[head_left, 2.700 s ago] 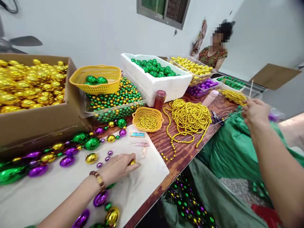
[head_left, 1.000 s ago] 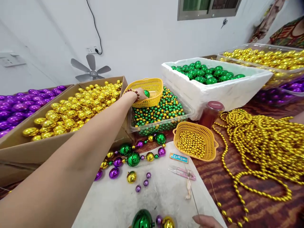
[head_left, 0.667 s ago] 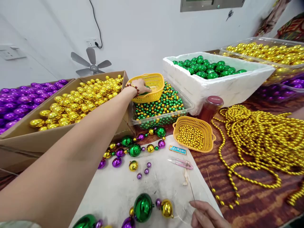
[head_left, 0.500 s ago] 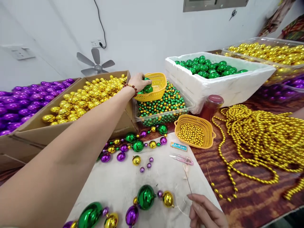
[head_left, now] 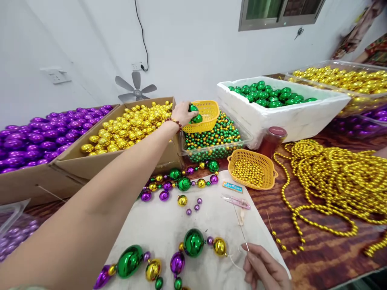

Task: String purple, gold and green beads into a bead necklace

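Hands well apart; left hand closed on a green ball at the left end of a yellow basket; right hand pinching a needle over white cloth; step in hand, as judged, picking out a ball; next move seems to call for lifting clear of the rim, needle held steady; characters on the blue label and jar lid illegible.

The left hand holds a green bead.
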Available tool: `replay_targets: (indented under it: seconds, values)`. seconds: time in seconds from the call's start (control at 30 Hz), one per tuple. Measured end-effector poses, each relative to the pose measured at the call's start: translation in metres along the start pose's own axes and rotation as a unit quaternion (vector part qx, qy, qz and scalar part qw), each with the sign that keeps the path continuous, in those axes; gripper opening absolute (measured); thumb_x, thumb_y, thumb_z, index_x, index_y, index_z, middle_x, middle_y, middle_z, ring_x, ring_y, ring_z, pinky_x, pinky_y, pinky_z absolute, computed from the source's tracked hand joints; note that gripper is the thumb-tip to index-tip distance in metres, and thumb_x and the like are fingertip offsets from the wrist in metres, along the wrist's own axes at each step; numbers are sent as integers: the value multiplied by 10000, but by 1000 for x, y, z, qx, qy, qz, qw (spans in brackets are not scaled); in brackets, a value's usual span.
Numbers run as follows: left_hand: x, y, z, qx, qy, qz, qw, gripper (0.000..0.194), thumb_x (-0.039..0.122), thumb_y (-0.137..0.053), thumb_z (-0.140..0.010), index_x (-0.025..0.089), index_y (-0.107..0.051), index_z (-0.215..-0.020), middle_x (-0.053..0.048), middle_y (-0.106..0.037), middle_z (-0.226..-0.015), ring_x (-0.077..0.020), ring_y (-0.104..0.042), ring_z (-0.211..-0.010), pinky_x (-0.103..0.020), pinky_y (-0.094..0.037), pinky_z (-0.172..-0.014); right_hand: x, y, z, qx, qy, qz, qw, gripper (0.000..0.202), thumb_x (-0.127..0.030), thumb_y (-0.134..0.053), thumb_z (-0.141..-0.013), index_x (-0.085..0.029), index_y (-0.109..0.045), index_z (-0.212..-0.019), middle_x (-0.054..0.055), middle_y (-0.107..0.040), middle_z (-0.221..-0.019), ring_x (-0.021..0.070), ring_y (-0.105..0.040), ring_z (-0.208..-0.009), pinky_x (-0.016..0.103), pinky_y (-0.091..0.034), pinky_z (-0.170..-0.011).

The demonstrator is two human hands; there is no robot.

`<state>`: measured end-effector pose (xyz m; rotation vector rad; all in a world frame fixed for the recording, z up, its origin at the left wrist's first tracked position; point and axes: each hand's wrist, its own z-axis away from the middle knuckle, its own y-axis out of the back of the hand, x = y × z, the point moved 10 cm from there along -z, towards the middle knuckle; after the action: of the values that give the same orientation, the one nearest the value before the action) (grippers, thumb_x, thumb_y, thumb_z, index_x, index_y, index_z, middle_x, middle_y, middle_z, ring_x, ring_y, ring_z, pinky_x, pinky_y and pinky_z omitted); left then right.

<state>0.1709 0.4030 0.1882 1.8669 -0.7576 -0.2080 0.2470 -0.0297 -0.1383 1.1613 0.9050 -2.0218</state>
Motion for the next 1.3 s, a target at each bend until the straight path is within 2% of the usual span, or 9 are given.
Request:
replay_targets:
  seconds: [0.2,0.33,0.53,0.67,0.77,0.87,1.03,1.17,1.3]
  values:
    - [-10,-37,2,-39,0,-7,999,435,405,-581,-826,106,-611,-1140,-170,-623,-1137,-296,-552,-1081,-388,-401,-954,-7,0,5,-14,16,10,1000,327,-438,-702,-808,-153,-728,-967,23,-626,-629,135,-561,-523,201,-435,-455]
    - [-17,-40,3,-41,8,-10,999,511,401,-615,-811,121,-554,-1234,-168,-612,-1186,-292,-555,-1091,-388,-413,-942,-10,0,6,-10,15,18,1000,351,-457,-700,-799,-152,-730,-970,26,-629,-642,136,-563,-532,203,-441,-461]
    - [1,-13,19,6,-48,31,998,491,292,-649,-813,149,-527,-1266,-119,-614,-1177,-227,-574,-1043,-406,-412,-953,-10,-4,6,-38,23,21,999,326,-440,-682,-824,-159,-720,-985,27,-634,-654,130,-567,-531,203,-442,-471]
    - [28,19,72,41,-125,64,989,440,225,-610,-848,164,-522,-1275,-92,-638,-1161,-200,-587,-1046,-383,-420,-976,-10,-4,7,-45,22,26,998,301,-420,-671,-843,-163,-711,-994,24,-636,-664,132,-575,-550,205,-445,-489]
    - [32,47,124,76,-160,73,981,372,217,-582,-869,187,-557,-1239,-77,-658,-1151,-207,-595,-1072,-383,-432,-981,-14,-7,5,-67,16,36,997,297,-416,-653,-864,-163,-704,-1009,27,-640,-674,141,-588,-569,214,-450,-503]
    - [3,67,165,113,-119,75,984,325,262,-564,-888,200,-592,-1206,-59,-686,-1109,-202,-611,-1056,-376,-450,-970,-38,-11,-2,-62,48,35,996,283,-404,-644,-875,-168,-692,-1024,24,-636,-681,147,-597,-582,218,-450,-503]
    - [-84,82,203,153,21,99,983,320,339,-536,-898,211,-628,-1176,-48,-700,-1098,-199,-636,-1034,-349,-472,-956,-85,-43,-20,-105,134,59,984,282,-395,-601,-906,-194,-655,-1096,29,-650,-748,167,-626,-668,234,-469,-546]
    - [-147,98,220,179,113,59,976,349,402,-524,-884,202,-659,-1136,-57,-701,-1113,-215,-637,-1030,-346,-480,-933,-66,-64,-33,-164,117,150,968,352,-464,-545,-921,-186,-655,-1106,39,-647,-754,181,-634,-678,242,-472,-535]
    - [-202,121,219,179,182,-7,967,387,382,-459,-886,160,-654,-1136,-86,-701,-1122,-224,-639,-1021,-342,-482,-907,-17,-50,-39,-163,61,150,973,461,-574,-600,-839,-193,-692,-1081,43,-663,-701,187,-627,-596,242,-491,-493]
